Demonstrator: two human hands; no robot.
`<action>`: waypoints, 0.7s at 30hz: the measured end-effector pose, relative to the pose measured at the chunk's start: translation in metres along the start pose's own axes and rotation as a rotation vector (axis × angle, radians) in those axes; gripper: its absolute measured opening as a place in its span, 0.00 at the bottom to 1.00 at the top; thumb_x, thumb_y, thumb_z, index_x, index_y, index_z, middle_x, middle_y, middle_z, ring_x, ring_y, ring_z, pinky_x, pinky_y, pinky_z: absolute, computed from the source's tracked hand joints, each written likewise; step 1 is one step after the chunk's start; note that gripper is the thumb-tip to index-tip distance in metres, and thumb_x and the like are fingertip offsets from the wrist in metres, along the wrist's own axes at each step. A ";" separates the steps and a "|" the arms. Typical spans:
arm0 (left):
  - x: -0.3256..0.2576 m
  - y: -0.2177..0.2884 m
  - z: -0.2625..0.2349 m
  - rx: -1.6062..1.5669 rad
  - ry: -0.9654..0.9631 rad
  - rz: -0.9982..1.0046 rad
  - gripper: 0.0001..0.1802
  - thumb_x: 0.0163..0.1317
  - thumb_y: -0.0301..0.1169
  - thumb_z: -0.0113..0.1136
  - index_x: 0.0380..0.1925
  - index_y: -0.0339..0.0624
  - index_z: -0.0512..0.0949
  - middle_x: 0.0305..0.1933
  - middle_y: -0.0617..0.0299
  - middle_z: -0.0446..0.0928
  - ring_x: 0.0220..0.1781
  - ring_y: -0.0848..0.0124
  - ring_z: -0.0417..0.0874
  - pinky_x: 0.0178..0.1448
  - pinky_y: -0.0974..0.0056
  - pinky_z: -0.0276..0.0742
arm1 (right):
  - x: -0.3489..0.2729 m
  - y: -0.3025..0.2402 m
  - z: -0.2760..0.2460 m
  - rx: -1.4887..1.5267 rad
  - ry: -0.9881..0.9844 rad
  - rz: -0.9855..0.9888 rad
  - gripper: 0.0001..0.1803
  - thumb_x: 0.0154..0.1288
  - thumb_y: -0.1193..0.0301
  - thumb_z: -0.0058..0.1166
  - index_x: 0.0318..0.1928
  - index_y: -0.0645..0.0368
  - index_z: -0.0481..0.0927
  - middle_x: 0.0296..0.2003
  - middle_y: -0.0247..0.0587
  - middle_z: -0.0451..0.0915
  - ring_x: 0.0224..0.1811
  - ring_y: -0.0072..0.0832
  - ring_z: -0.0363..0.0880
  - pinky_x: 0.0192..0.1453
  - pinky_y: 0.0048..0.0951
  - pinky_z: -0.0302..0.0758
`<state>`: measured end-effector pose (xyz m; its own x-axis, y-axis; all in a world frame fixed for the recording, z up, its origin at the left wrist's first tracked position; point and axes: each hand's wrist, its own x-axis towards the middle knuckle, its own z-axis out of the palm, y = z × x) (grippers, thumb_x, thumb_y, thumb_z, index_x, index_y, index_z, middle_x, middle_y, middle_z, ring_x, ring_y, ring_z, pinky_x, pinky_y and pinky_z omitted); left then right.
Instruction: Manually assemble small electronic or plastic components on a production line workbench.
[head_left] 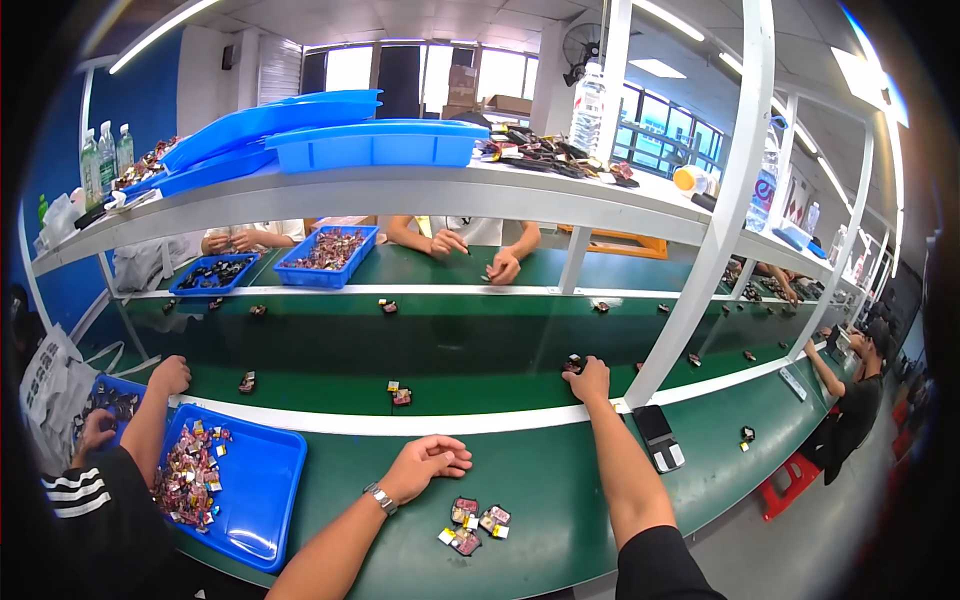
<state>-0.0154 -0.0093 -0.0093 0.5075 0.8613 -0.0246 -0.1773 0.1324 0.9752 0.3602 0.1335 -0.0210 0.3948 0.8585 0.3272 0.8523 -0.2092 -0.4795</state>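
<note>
Landmark: the white rail (460, 424). Right hand (592, 380): over the rail's far side, fingers on a small dark part (573, 363) lying on the green belt (490, 350); can't tell if it's pinched or just touched. Left hand (425, 470): near side of the rail, fingers loosely curled, slight gap to thumb, holding nothing.

Near side: green surface (560, 470), smooth, light sheen. On it, clustered pink-and-black parts (466, 540) nearest the left hand; blue tray (278, 495) of parts left; black case (657, 432) right, just beside the rail.

Beyond the rail: belt with scattered parts, white shelf (400, 190) above carrying blue trays (375, 146) and a clear bottle (587, 105). Farther: fan (578, 50), bright windows (349, 72). Right end of rail: red stool (790, 485), seated co-worker (862, 405).
</note>
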 end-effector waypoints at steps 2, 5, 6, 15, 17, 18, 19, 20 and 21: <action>0.001 0.000 0.003 -0.021 -0.018 0.005 0.11 0.70 0.22 0.48 0.49 0.30 0.74 0.50 0.47 0.78 0.53 0.60 0.82 0.56 0.60 0.81 | 0.003 0.011 0.000 0.065 0.027 -0.032 0.30 0.45 0.61 0.72 0.47 0.65 0.78 0.46 0.54 0.78 0.52 0.50 0.76 0.58 0.43 0.73; 0.005 -0.004 0.003 -0.060 -0.038 0.007 0.11 0.70 0.22 0.48 0.50 0.31 0.73 0.51 0.47 0.78 0.53 0.59 0.82 0.56 0.59 0.81 | -0.002 0.010 -0.008 0.243 0.028 -0.079 0.29 0.44 0.65 0.70 0.49 0.65 0.79 0.44 0.50 0.82 0.45 0.40 0.82 0.53 0.37 0.77; 0.007 -0.005 0.003 -0.061 -0.045 0.002 0.11 0.70 0.22 0.48 0.50 0.31 0.73 0.51 0.47 0.78 0.53 0.59 0.82 0.56 0.59 0.81 | -0.009 0.006 -0.009 0.346 -0.001 -0.111 0.30 0.44 0.67 0.69 0.50 0.65 0.78 0.44 0.50 0.82 0.42 0.38 0.84 0.50 0.35 0.79; 0.005 0.005 0.003 -0.173 0.110 -0.011 0.16 0.73 0.30 0.46 0.57 0.34 0.69 0.55 0.52 0.74 0.51 0.65 0.80 0.54 0.59 0.81 | -0.136 -0.105 -0.041 1.066 -1.094 -0.216 0.24 0.54 0.81 0.59 0.55 0.64 0.77 0.41 0.41 0.83 0.40 0.20 0.80 0.48 0.22 0.76; 0.004 0.007 0.003 -0.098 0.013 -0.058 0.18 0.74 0.34 0.46 0.57 0.35 0.71 0.51 0.55 0.77 0.47 0.71 0.81 0.50 0.64 0.80 | -0.140 -0.111 -0.047 0.964 -1.167 -0.286 0.25 0.55 0.80 0.59 0.56 0.63 0.77 0.45 0.41 0.82 0.42 0.19 0.79 0.49 0.22 0.75; 0.001 0.009 0.002 -0.093 0.028 -0.062 0.18 0.74 0.34 0.46 0.57 0.35 0.71 0.51 0.55 0.77 0.47 0.71 0.81 0.50 0.64 0.80 | -0.144 -0.119 -0.049 0.952 -1.224 -0.303 0.24 0.55 0.81 0.58 0.55 0.63 0.78 0.43 0.38 0.82 0.41 0.18 0.78 0.49 0.21 0.74; -0.001 0.009 0.000 -0.041 0.018 -0.078 0.18 0.74 0.34 0.47 0.57 0.35 0.71 0.50 0.56 0.78 0.46 0.72 0.81 0.48 0.65 0.79 | -0.148 -0.126 -0.048 0.940 -1.283 -0.323 0.24 0.55 0.81 0.58 0.55 0.63 0.78 0.41 0.36 0.81 0.39 0.17 0.77 0.49 0.21 0.74; -0.003 0.010 -0.001 0.012 0.011 -0.095 0.18 0.73 0.33 0.48 0.58 0.35 0.72 0.48 0.57 0.79 0.45 0.73 0.81 0.47 0.67 0.78 | -0.149 -0.126 -0.044 0.948 -1.302 -0.333 0.24 0.55 0.81 0.58 0.55 0.63 0.78 0.41 0.36 0.81 0.39 0.17 0.77 0.49 0.21 0.74; -0.003 0.010 0.000 -0.005 0.003 -0.090 0.19 0.72 0.32 0.49 0.59 0.35 0.72 0.49 0.58 0.80 0.45 0.74 0.81 0.45 0.68 0.77 | -0.148 -0.121 -0.040 0.966 -1.206 -0.369 0.23 0.55 0.81 0.57 0.55 0.62 0.78 0.39 0.35 0.81 0.39 0.16 0.76 0.48 0.21 0.74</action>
<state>-0.0191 -0.0107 0.0010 0.5188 0.8474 -0.1128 -0.1351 0.2115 0.9680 0.2119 0.0129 0.0213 -0.6680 0.7427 -0.0466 0.1206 0.0462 -0.9916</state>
